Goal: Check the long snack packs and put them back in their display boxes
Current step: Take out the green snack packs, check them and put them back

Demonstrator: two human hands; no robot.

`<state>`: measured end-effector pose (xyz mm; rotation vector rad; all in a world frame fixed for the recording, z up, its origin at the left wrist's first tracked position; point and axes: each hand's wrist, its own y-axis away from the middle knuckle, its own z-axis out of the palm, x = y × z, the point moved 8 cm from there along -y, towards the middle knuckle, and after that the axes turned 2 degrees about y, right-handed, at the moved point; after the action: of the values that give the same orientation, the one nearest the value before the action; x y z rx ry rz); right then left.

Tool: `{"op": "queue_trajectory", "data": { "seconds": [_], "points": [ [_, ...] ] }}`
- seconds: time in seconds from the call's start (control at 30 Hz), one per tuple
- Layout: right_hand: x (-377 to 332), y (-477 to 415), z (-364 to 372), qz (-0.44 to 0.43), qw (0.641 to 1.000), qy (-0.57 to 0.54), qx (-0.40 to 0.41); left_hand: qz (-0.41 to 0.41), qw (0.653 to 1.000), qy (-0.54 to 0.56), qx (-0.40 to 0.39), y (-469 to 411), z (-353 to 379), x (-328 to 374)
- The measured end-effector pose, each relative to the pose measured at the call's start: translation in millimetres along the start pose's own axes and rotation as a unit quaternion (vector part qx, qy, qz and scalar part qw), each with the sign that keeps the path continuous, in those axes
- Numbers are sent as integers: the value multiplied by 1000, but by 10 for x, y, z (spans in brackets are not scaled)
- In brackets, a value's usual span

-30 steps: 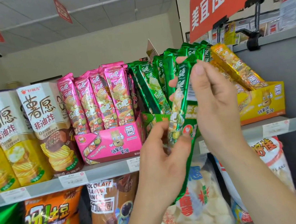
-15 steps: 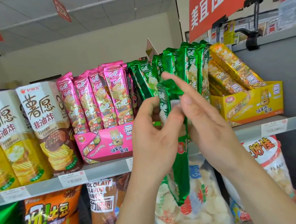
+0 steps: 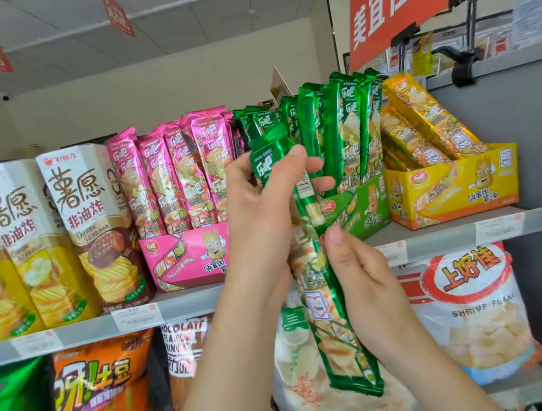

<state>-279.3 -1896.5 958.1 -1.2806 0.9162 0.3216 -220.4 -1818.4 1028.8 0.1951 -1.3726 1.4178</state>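
Both hands are on one long green snack pack (image 3: 335,334), held out in front of the shelves, upright and leaning a little to the left at the top. Her left hand (image 3: 263,206) grips the upper part, thumb across the front near the logo and fingers curled round the back, their tips showing on the right side. Her right hand (image 3: 366,282) holds the pack lower down from the right, with the thumb pointing up along its edge and the fingers tucked behind, out of sight. The bottom end of the pack hangs free below both hands.

Just behind it, on the grey shelf (image 3: 439,238), sits the green display box (image 3: 361,210) with more green packs (image 3: 344,133) standing in it. A pink display box (image 3: 183,258) of pink packs (image 3: 172,173) is to its left and a yellow display box (image 3: 450,188) with leaning yellow packs (image 3: 423,119) is to its right. Tall chip cartons (image 3: 92,222) stand farther left. Lower down there is a shrimp flake bag (image 3: 476,309) on the right and an orange bag (image 3: 105,399) on the left.
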Motion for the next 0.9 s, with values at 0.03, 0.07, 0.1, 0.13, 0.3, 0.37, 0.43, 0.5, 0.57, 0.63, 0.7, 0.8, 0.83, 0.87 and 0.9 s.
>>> {"op": "queue_trajectory", "data": {
  "seconds": [0.03,0.07,0.1,0.13,0.3,0.37,0.43,0.5,0.57,0.63,0.7,0.8,0.83,0.87,0.9],
  "points": [
    [42,11,-16,42,999,-17,-4,-19,999,36,-14,-36,5,1],
    [83,24,-24,81,996,-23,-7,-28,997,63,-20,-68,7,19],
    [104,41,-27,113,993,-14,-10,-30,997,74,-21,-97,-9,35],
    [116,58,-22,141,990,-5,-14,-24,998,63,-14,-123,-27,48],
    [196,99,-26,174,984,-3,-38,39,993,-67,84,-146,-115,117],
    [212,137,-28,122,989,0,-79,63,987,-74,128,-157,-180,183],
    [199,80,27,61,993,42,-89,76,983,-69,150,-199,-247,229],
    [85,91,70,51,993,53,-93,61,987,-63,138,-238,-248,215],
    [59,211,-12,60,993,-14,-102,16,998,-1,62,-264,-148,121],
    [72,219,-62,101,982,-114,-115,-31,996,74,-50,-237,23,23],
    [65,176,-81,114,970,-182,-115,-54,987,101,-112,-193,105,-62],
    [111,164,-66,134,959,-221,-112,-34,987,76,-138,-178,105,-143],
    [127,166,-67,137,957,-229,-113,-30,989,61,-134,-172,97,-164],
    [138,164,-71,140,956,-233,-112,-29,990,48,-127,-166,91,-184],
    [137,162,-71,141,956,-233,-112,-30,991,40,-120,-164,83,-212]
  ]
}}
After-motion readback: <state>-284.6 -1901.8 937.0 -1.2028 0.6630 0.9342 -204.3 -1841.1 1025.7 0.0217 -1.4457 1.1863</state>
